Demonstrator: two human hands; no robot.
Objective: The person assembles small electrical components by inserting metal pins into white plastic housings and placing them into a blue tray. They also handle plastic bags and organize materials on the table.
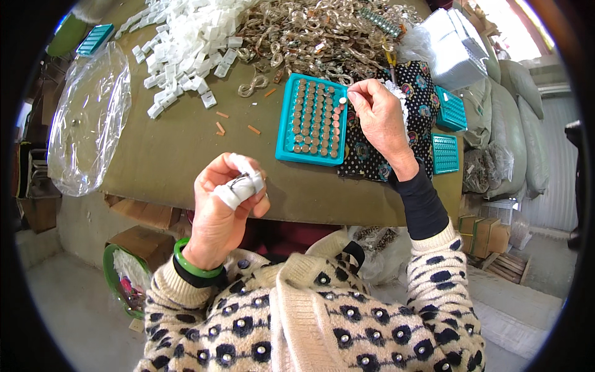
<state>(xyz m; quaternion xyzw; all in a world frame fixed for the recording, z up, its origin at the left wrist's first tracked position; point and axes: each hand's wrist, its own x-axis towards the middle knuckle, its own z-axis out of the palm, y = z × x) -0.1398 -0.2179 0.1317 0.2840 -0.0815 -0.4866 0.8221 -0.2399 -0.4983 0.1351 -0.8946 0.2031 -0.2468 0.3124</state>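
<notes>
My left hand (pixel 226 195) is raised over the near table edge, its fingers curled. White wrapping covers the thumb and a fingertip, and a small dark thing shows between them, too small to name. Farther right, my right hand (pixel 381 118) pinches thumb and forefinger together at the upper right corner of a teal tray (pixel 280 139). A pale round disc (pixel 343 100) lies right beside those fingertips; whether they grip anything is hidden. Rows of small round brownish metal pieces (pixel 316 115) stand in the tray, with coppery ones along the right column.
White plastic pieces (pixel 192 53) and clear coiled cords (pixel 297 37) are heaped at the back. Small orange strips (pixel 254 129) lie left of the tray. A dotted dark cloth (pixel 365 155) lies under its right side. More teal trays (pixel 445 154) sit at right; a plastic bag (pixel 87 124) hangs left.
</notes>
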